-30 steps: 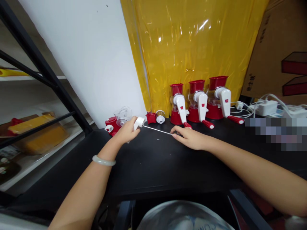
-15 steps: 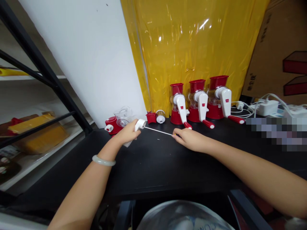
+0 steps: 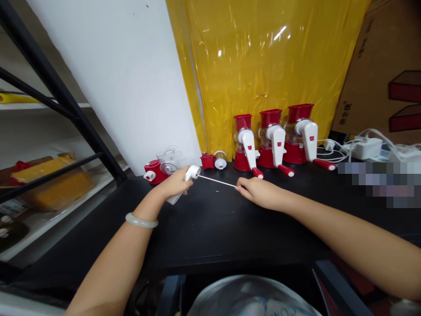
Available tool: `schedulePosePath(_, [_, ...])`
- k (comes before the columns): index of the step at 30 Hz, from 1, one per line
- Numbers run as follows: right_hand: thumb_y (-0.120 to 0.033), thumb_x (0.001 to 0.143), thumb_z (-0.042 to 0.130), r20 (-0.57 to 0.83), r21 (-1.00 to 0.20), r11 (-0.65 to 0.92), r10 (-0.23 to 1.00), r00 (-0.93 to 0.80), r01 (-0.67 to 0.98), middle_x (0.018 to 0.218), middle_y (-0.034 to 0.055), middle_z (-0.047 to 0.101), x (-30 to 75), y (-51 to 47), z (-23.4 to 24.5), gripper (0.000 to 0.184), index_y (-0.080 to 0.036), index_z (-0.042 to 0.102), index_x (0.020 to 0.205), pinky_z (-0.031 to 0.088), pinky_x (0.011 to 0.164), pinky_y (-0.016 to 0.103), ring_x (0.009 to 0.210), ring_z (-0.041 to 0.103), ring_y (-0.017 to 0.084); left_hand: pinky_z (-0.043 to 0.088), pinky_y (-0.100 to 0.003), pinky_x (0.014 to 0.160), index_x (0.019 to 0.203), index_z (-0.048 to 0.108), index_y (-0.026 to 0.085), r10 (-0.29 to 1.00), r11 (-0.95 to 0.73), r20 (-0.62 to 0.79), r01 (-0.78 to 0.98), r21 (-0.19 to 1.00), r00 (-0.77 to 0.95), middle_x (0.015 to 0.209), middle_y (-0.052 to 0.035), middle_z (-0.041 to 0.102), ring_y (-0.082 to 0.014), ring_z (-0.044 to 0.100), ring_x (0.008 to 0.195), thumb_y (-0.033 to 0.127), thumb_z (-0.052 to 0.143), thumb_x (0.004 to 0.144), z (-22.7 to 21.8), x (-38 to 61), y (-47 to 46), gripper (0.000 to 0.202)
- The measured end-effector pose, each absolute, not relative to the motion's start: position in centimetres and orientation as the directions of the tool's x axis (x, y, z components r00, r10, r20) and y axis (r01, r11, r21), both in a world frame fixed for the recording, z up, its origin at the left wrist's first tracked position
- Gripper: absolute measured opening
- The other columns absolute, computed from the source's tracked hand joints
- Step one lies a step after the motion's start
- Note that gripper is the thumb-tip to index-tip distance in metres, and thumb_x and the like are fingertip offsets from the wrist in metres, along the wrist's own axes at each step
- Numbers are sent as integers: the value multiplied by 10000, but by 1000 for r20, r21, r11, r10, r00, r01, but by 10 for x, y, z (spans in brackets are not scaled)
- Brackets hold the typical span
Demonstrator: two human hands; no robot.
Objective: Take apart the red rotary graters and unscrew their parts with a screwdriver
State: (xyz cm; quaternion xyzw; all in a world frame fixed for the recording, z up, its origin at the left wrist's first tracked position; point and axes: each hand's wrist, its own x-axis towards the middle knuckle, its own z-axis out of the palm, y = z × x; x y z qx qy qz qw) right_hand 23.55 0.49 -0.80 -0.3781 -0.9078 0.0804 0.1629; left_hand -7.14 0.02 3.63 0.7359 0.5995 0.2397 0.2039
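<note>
My left hand (image 3: 173, 184) is closed round a white plastic crank handle (image 3: 190, 172), held just above the black table (image 3: 213, 228). A thin metal screwdriver shaft (image 3: 217, 181) runs from the handle's round end to my right hand (image 3: 259, 192), which is closed on the screwdriver's grip. A pale bangle (image 3: 141, 220) sits on my left wrist. Just behind my left hand lie a red grinder base with a clear housing (image 3: 161, 166), a small red part (image 3: 207, 161) and a metal drum (image 3: 220, 159).
Three assembled red-and-white hand-crank grinders (image 3: 274, 140) stand in a row against a yellow plastic sheet (image 3: 263, 61). White chargers and cables (image 3: 362, 149) lie at the right by a cardboard box (image 3: 384, 66). A black metal shelf (image 3: 49, 131) holding yellow packages stands at the left.
My left hand has tipped the white handle slightly, and its lower end now shows more below my fingers. My right hand stays on the screwdriver, barely shifted.
</note>
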Motion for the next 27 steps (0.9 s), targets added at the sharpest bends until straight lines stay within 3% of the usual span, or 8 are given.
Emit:
schedulePosePath(9, [-414, 993, 290, 225, -159, 679, 732, -643, 717, 778, 69, 671, 233, 0, -5, 339, -184, 537, 967, 340, 567, 254, 679, 642, 185, 453, -256, 439, 1039, 544, 182, 987, -154, 65, 766, 624, 146, 597, 13, 597, -179, 608, 458, 141, 534, 666, 37, -71, -1, 376])
schedulePosePath(19, [-405, 999, 279, 270, 64, 633, 734, -623, 772, 784, 42, 700, 229, -3, -6, 319, -190, 509, 946, 273, 485, 266, 660, 681, 223, 491, -273, 467, 1110, 491, 178, 989, -113, -16, 814, 570, 149, 643, 12, 586, -181, 622, 505, 161, 493, 693, 41, -70, -3, 417])
schedulePosePath(27, [-405, 1006, 266, 313, 160, 609, 715, -625, 777, 809, 58, 710, 227, -8, -7, 344, -176, 515, 946, 259, 472, 271, 660, 684, 219, 491, -273, 462, 1096, 480, 180, 989, -87, -47, 808, 583, 140, 639, 13, 572, -175, 612, 499, 154, 483, 694, 42, -69, -4, 402])
